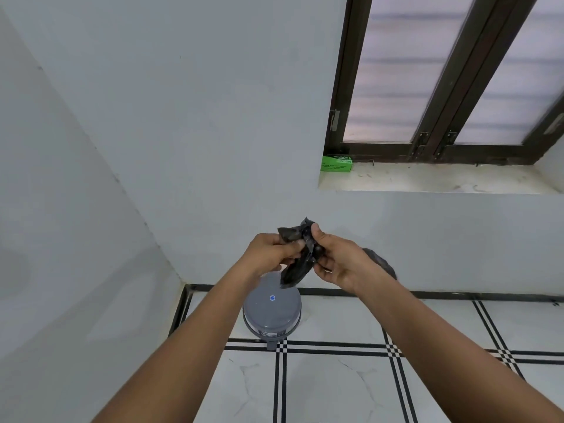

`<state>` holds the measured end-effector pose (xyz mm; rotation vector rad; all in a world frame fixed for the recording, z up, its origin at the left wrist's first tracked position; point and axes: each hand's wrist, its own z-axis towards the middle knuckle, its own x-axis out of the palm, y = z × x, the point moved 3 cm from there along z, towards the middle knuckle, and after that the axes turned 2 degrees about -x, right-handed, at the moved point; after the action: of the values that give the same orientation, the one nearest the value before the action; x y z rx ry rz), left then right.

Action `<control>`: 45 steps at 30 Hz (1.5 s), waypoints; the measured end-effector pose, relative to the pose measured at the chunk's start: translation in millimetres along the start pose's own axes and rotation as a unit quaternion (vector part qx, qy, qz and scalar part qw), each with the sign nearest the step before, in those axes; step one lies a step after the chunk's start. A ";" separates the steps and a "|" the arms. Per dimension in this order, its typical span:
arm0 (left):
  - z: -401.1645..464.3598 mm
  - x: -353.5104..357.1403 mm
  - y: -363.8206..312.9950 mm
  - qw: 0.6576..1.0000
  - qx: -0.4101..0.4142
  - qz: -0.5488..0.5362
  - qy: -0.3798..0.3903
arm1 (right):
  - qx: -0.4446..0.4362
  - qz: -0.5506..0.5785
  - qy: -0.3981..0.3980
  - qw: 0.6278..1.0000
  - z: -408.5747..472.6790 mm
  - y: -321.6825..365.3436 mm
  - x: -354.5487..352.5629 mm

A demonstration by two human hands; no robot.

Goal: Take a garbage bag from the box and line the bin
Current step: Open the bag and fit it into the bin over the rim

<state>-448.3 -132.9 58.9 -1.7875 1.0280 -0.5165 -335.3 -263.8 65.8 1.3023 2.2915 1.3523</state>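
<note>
Bag (297,257) is the weak point here: black garbage bag, folded and crumpled, held in the air between both hands, just above the bin (272,309). Left hand (270,253) has thumb and fingers curled on the upper left part of the plastic; right hand (334,259) pinches the upper right part, thumb on top, other fingers wrapped under. The lower end of the bag hangs down in front of the bin lid.

Risks, as I judge them:
- Film looks thin and sticks to itself. If the hands pull apart at the wrong layer, it can stretch or tear instead of opening.
- Cannot tell which end is the mouth, w/ the bag this crumpled. Working on the sealed end wastes effort.
- Bin lid is closed, and both hands are busy. The bin stands on smooth tile floor (335,386) near the wall corner, so pushing the lid w/ one hand may slide or tip it.
- A loose grip lets the bag drop on the floor.

Green box (336,163) stays on the window sill (427,178), well apart from the hands, so a spare bag needs a reach up.
</note>
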 end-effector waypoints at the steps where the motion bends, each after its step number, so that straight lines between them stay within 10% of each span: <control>1: 1.1 1.4 1.7 1.000 -0.004 -0.016 0.002 | 0.008 -0.003 0.005 1.000 -0.7 0.1 0.1; 5: 5.8 7.2 7.2 0.968 -0.042 -0.242 0.052 | 0.024 -0.009 0.017 1.000 -2.0 -2.7 -3.4; 11: 10.2 17.0 13.5 0.989 -0.024 -0.146 -0.013 | 0.031 0.015 0.026 0.999 -2.4 -6.7 -1.4; 18: 13.2 -7.0 23.2 0.919 -0.118 -0.371 -0.059 | 0.005 0.312 0.015 0.950 7.2 4.1 -27.6; 24: 9.3 -11.7 7.7 0.939 -0.049 -0.340 0.002 | -0.021 0.099 0.119 0.988 8.9 2.3 -35.8; 31: 10.9 -33.1 -6.4 0.987 0.069 -0.142 0.016 | -0.131 -0.541 0.036 0.830 8.8 20.2 -40.9; 35: 19.6 -40.0 6.3 0.991 0.111 0.051 -0.062 | -0.103 -0.489 -0.092 0.861 18.5 25.5 -56.1; 41: 22.9 -44.1 22.7 0.890 0.186 0.402 -0.111 | -0.107 -0.479 -0.216 0.844 25.7 30.4 -80.4; 45: 19.4 -33.0 25.1 0.840 0.159 0.502 -0.132 | -0.119 -0.578 -0.249 0.768 22.2 26.3 -81.3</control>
<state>-462.9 -99.5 31.2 -0.7959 1.4001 0.2145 -259.0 -306.2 52.5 -0.0167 1.7999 0.6559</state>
